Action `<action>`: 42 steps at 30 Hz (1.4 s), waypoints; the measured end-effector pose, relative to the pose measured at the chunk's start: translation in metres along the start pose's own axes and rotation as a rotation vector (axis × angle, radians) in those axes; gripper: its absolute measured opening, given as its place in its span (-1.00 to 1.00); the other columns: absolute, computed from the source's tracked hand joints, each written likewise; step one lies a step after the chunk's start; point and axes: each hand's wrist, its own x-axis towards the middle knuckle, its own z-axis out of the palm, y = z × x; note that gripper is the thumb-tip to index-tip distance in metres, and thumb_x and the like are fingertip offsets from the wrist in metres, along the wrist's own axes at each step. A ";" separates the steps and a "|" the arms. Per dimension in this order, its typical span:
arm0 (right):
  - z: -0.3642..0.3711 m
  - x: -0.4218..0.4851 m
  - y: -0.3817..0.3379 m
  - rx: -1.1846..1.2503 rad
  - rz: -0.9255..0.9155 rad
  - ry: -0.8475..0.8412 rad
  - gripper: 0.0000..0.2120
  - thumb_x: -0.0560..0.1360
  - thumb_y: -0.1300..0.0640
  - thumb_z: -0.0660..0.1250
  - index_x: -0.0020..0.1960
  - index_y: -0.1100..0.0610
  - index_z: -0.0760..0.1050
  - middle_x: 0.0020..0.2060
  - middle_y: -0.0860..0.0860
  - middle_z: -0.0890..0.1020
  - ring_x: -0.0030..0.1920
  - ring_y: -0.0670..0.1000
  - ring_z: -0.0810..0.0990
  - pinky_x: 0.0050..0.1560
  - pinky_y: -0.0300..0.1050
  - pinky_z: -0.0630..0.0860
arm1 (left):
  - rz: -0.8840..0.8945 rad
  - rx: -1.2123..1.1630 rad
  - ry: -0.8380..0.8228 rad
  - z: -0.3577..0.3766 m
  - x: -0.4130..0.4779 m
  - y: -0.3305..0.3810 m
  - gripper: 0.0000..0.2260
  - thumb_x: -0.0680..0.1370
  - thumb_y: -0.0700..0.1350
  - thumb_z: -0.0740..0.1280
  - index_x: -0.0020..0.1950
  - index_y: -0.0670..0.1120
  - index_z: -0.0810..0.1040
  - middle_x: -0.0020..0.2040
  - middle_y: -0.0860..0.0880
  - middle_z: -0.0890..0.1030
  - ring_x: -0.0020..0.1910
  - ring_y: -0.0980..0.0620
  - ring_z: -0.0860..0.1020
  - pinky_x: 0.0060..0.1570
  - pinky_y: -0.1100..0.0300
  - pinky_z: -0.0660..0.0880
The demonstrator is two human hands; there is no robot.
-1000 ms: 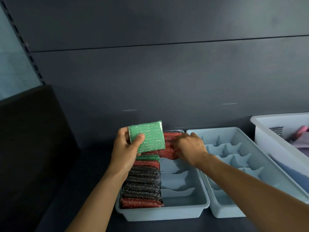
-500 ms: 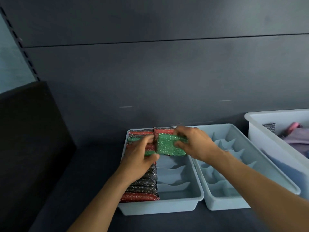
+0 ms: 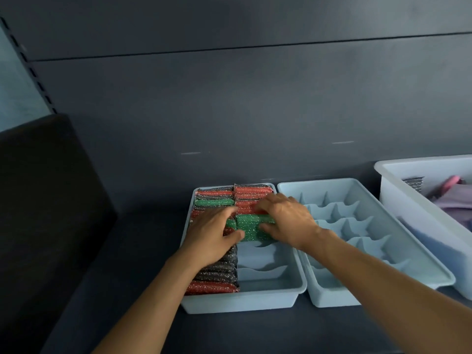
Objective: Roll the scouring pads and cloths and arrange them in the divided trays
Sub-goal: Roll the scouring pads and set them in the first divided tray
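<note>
The green scouring pad (image 3: 251,227) is held low over the right column of the left tray (image 3: 242,300), just in front of the red pads (image 3: 251,194) at its far end. The left hand (image 3: 213,236) pinches its left end with thumb and curled fingers, and the right hand (image 3: 288,221) grips its right end, fingers over the top, thumb below. The left column is packed with rolled pads (image 3: 217,272), the divided right tray (image 3: 444,277) stands just beside on the bench (image 3: 115,290), and a white bin (image 3: 408,208) sits further right.
</note>
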 end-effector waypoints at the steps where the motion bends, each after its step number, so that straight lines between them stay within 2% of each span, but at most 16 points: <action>1: -0.004 -0.005 0.003 0.036 -0.014 0.021 -0.58 0.50 -0.02 0.35 0.33 -0.02 0.41 0.22 -0.01 0.50 0.25 0.05 0.43 0.23 -0.04 0.35 | -0.004 -0.001 0.015 0.000 0.003 0.006 -0.44 0.56 0.14 0.31 0.52 0.09 0.24 0.50 0.07 0.33 0.47 0.03 0.28 0.44 -0.03 0.27; 4: -0.020 -0.026 0.019 0.132 -0.007 0.144 -0.56 0.47 -0.01 0.36 0.33 0.02 0.44 0.16 0.02 0.52 0.21 0.10 0.45 0.17 0.01 0.38 | 0.041 -0.066 0.084 0.004 0.014 0.031 -0.50 0.55 0.10 0.35 0.47 0.09 0.32 0.42 0.07 0.43 0.39 0.05 0.38 0.37 0.00 0.35; 8: -0.047 -0.064 0.069 0.249 0.085 0.278 -0.65 0.42 -0.02 0.31 0.16 0.07 0.57 0.03 -0.01 0.59 0.08 0.10 0.54 0.09 0.06 0.49 | 0.191 -0.217 0.139 0.019 0.032 0.086 -0.61 0.55 0.01 0.38 0.37 0.05 0.45 0.26 0.13 0.55 0.26 0.15 0.47 0.21 0.23 0.35; 12: -0.078 -0.110 0.145 0.254 0.247 0.371 -0.74 0.43 0.01 0.31 0.07 0.08 0.60 -0.03 0.00 0.63 0.01 0.10 0.57 0.08 0.07 0.49 | 0.303 -0.358 0.104 0.051 0.063 0.165 -0.66 0.54 -0.01 0.39 0.30 0.12 0.49 0.13 0.19 0.61 0.14 0.23 0.53 0.13 0.23 0.40; 15: -0.095 -0.146 0.202 0.240 0.380 0.401 -0.74 0.41 0.03 0.30 0.04 0.09 0.62 -0.07 0.04 0.64 0.00 0.13 0.59 0.06 0.06 0.50 | 0.386 -0.459 0.012 0.079 0.089 0.227 -0.69 0.55 -0.06 0.39 0.28 0.06 0.51 0.09 0.15 0.64 0.07 0.33 0.54 0.13 0.33 0.42; 18: -0.110 -0.180 0.258 0.174 0.544 0.377 -0.80 0.44 0.11 0.35 0.04 0.07 0.62 -0.04 0.07 0.63 0.05 0.16 0.55 0.08 0.06 0.48 | 0.430 -0.488 -0.090 0.108 0.119 0.282 -0.69 0.54 -0.12 0.40 0.28 -0.02 0.52 0.11 0.07 0.64 0.11 0.22 0.57 0.18 0.29 0.42; 22: -0.131 -0.215 0.332 0.017 0.742 0.302 -0.77 0.46 0.14 0.36 0.11 0.05 0.61 0.11 0.11 0.58 0.18 0.21 0.47 0.17 0.10 0.43 | 0.411 -0.326 -0.121 0.145 0.169 0.331 -0.62 0.53 -0.10 0.40 0.34 -0.07 0.49 0.27 -0.02 0.56 0.25 0.06 0.51 0.31 0.16 0.38; 25: -0.142 -0.227 0.379 -0.106 0.866 0.217 -0.69 0.48 0.12 0.29 0.21 0.05 0.53 0.22 0.12 0.49 0.23 0.23 0.39 0.18 0.10 0.40 | 0.332 -0.014 -0.121 0.167 0.205 0.344 -0.58 0.57 -0.04 0.33 0.42 -0.08 0.39 0.39 -0.05 0.45 0.36 -0.02 0.42 0.29 0.16 0.32; 28: -0.143 -0.230 0.415 -0.194 0.953 0.076 -0.59 0.51 0.12 0.23 0.36 0.07 0.38 0.28 0.16 0.42 0.26 0.26 0.36 0.19 0.11 0.37 | 0.284 0.244 -0.143 0.183 0.226 0.349 -0.60 0.58 -0.03 0.30 0.39 -0.10 0.39 0.37 -0.10 0.45 0.34 -0.12 0.43 0.23 0.09 0.39; 32: -0.136 -0.228 0.441 -0.336 1.014 -0.053 -0.54 0.50 0.17 0.23 0.39 0.13 0.27 0.27 0.17 0.42 0.28 0.22 0.37 0.18 0.10 0.39 | 0.289 0.435 -0.140 0.196 0.240 0.360 -0.67 0.55 -0.10 0.32 0.30 -0.11 0.42 0.31 -0.11 0.50 0.27 -0.18 0.49 0.14 0.03 0.46; 34: -0.134 -0.225 0.447 -0.367 1.022 -0.037 -0.52 0.48 0.24 0.24 0.38 0.17 0.24 0.27 0.18 0.41 0.28 0.22 0.37 0.12 0.08 0.41 | 0.318 0.552 -0.120 0.204 0.244 0.363 -0.71 0.53 -0.16 0.32 0.25 -0.11 0.46 0.28 -0.11 0.53 0.25 -0.17 0.52 0.08 0.04 0.47; 36: -0.133 -0.223 0.450 -0.333 1.058 -0.002 -0.55 0.48 0.30 0.21 0.35 0.21 0.25 0.22 0.22 0.45 0.22 0.24 0.44 -0.02 0.07 0.43 | 0.314 0.639 -0.139 0.209 0.246 0.363 -0.74 0.54 -0.18 0.31 0.23 -0.11 0.50 0.26 -0.10 0.55 0.23 -0.15 0.54 0.05 0.07 0.48; 39: -0.131 -0.224 0.451 -0.299 1.106 -0.018 -0.69 0.50 0.28 0.20 0.24 0.21 0.36 0.09 0.18 0.57 0.05 0.23 0.57 -0.21 -0.03 0.38 | 0.252 0.625 -0.208 0.212 0.249 0.361 -0.73 0.53 -0.18 0.32 0.23 -0.12 0.52 0.26 -0.10 0.56 0.22 -0.15 0.55 0.02 0.08 0.48; 42: -0.129 -0.226 0.443 -0.326 1.072 -0.022 -0.74 0.48 0.22 0.22 0.18 0.15 0.42 0.03 0.12 0.59 0.00 0.18 0.59 -0.26 -0.07 0.34 | 0.229 0.584 -0.310 0.216 0.246 0.361 -0.68 0.46 -0.11 0.38 0.20 -0.14 0.54 0.23 -0.12 0.54 0.17 -0.15 0.56 -0.04 0.11 0.50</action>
